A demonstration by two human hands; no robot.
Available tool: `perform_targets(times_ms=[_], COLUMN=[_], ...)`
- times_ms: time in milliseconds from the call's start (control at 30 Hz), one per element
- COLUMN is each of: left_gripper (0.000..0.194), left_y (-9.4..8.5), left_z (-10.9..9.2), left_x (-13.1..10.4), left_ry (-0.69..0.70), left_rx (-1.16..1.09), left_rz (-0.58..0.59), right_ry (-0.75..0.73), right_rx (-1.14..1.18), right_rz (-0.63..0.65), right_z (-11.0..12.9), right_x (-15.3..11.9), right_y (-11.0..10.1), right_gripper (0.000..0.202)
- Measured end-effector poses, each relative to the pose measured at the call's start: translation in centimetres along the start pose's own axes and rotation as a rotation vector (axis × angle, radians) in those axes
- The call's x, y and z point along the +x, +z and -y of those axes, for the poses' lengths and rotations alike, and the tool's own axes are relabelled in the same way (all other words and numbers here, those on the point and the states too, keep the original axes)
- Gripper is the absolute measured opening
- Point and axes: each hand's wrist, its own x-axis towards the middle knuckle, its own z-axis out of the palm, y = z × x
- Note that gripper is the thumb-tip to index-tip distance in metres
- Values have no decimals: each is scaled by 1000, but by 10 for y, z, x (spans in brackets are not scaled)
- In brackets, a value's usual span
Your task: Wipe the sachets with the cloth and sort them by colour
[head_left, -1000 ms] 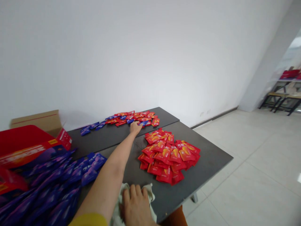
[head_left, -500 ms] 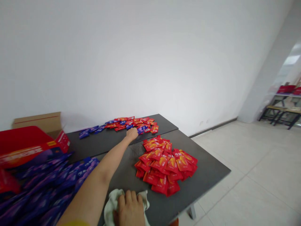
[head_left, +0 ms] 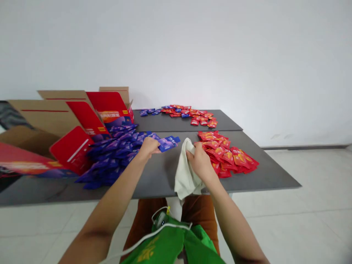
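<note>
Near the middle of the dark table, my left hand (head_left: 150, 146) is closed on a blue packet (head_left: 168, 143), which sticks out to the right of the fingers. My right hand (head_left: 198, 158) pinches a whitish cloth (head_left: 184, 176) that hangs down towards the table's front edge. Just right of that hand lies a pile of red packets (head_left: 227, 157). A heap of blue packets (head_left: 115, 157) spreads out to the left of my left hand.
Open red cardboard boxes (head_left: 82, 157) with raised brown flaps stand at the left. Scattered red and blue small packets (head_left: 202, 118) lie on the table's (head_left: 154, 124) back part, by the white wall. The table's right corner juts over the tiled floor.
The view has turned left and down. My left hand has come back from the far packets with a blue packet in it. My right hand has lifted the cloth, which lay bunched under it.
</note>
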Motion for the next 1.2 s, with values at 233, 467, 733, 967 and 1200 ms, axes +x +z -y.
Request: perform_targets(times_ms=[233, 467, 733, 967, 1200], left_gripper=[13, 13, 16, 25, 20], left_y=[-48, -51, -50, -48, -49], left_z=[55, 67, 65, 67, 66], left_x=[-83, -90, -95, -93, -99], left_ry=[-313, -277, -263, -271, -249], left_rx=[-236, -310, -193, -267, -263], left_rz=[52, 17, 160, 67, 160], right_ry=[53, -340, -67, -449, -20], right_rx=[306, -59, -330, -204, -249], right_rz=[-147, -59, 133, 175, 152], right_z=[32, 76, 70, 75, 57], right_x=[31, -28, 23, -12, 29], right_y=[26, 97, 119, 117, 115], right_gripper=[51, 50, 32, 36, 37])
